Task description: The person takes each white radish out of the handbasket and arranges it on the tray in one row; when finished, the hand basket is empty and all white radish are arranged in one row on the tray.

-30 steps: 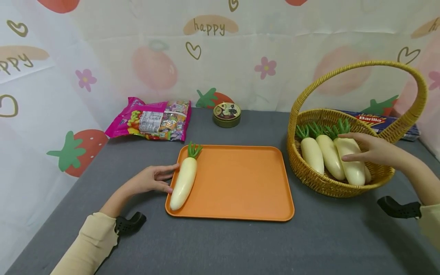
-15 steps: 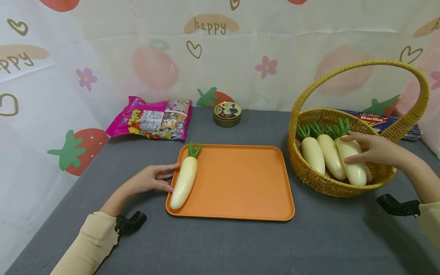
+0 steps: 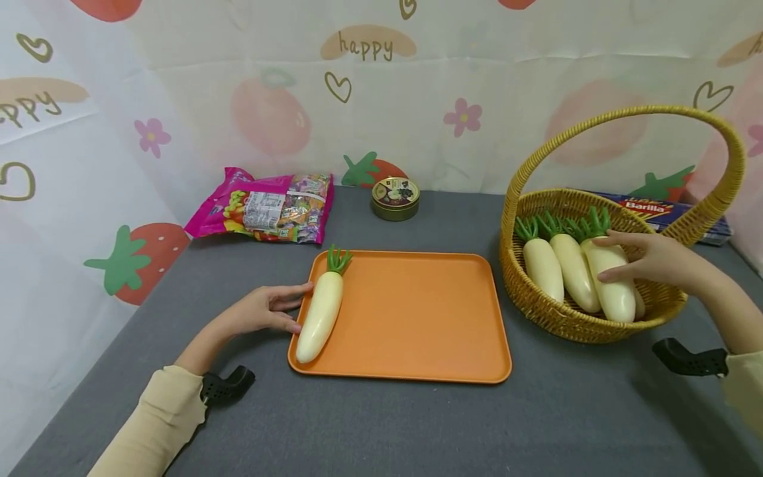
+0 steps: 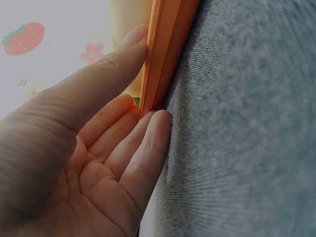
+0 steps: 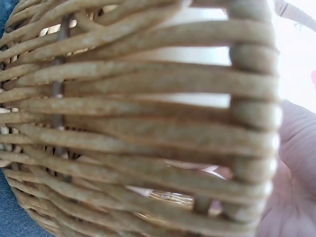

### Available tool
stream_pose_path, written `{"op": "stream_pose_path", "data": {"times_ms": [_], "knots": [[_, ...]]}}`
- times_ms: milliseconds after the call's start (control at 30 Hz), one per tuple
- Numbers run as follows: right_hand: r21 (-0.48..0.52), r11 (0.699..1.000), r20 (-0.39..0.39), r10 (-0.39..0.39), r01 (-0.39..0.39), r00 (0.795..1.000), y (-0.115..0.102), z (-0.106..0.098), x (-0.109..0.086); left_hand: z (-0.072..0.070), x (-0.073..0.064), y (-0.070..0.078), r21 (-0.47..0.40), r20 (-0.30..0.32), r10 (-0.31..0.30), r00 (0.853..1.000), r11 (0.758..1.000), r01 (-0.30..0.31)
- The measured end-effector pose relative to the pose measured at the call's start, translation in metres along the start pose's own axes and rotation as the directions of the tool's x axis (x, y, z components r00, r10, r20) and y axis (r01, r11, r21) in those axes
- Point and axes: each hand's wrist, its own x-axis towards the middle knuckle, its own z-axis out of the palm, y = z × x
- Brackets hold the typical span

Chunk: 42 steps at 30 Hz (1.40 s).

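One white radish [image 3: 320,317] with green tops lies along the left side of the orange tray [image 3: 417,318]. My left hand [image 3: 262,311] is at the tray's left rim, fingers and thumb loosely extended beside the radish; the left wrist view shows the fingertips right at the rim [image 4: 155,59]. On the right, several more white radishes lie in a wicker basket [image 3: 548,322]. My right hand [image 3: 656,262] reaches over the basket's side, its relaxed fingers and thumb resting on the rightmost upper radish [image 3: 614,301]. Basket weave [image 5: 148,128] hides most of this hand in the right wrist view.
A pink candy bag [image 3: 262,209] and a round tin [image 3: 395,198] stand at the back. Behind the basket lies a blue Barilla box [image 3: 644,207]. The basket's tall arched handle [image 3: 620,116] rises over the radishes. A printed cloth [image 3: 417,93] hangs behind the table.
Both hands keep their places, the left at the tray rim and the right on the radish in the basket. The head view shifts only slightly.
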Motion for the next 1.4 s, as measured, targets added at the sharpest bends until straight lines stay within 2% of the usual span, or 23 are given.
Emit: {"op": "stream_pose_path", "data": {"times_ms": [133, 300, 400, 600, 1033, 1400], "knots": [[0.029, 0.999, -0.008, 0.024, -0.024, 1.000, 0.001, 0.000, -0.001, 0.000, 0.001, 0.000, 0.000, 0.003, 0.003, 1.000, 1.000, -0.003], [0.126, 0.991, -0.041, 0.052, -0.046, 0.998, 0.004, 0.000, -0.005, 0.000, 0.002, -0.001, 0.007, 0.006, 0.022, 1.000, 1.000, -0.022], [0.208, 0.976, -0.067, 0.072, -0.057, 0.995, 0.007, 0.002, -0.007, -0.001, 0.002, 0.000, 0.013, 0.004, 0.024, 1.000, 1.000, -0.024], [0.301, 0.953, -0.102, 0.074, -0.040, 0.992, 0.010, 0.003, -0.008, -0.003, 0.002, 0.001, 0.016, -0.004, -0.002, 1.000, 1.000, 0.002], [0.305, 0.952, -0.118, 0.066, -0.027, 0.991, -0.004, 0.004, -0.019, -0.001, 0.000, 0.000, 0.015, -0.005, -0.008, 1.000, 1.000, 0.008], [0.310, 0.951, -0.167, 0.067, -0.012, 0.984, -0.014, 0.008, -0.025, -0.001, 0.000, -0.001, 0.009, -0.001, -0.006, 1.000, 1.000, 0.006]]}}
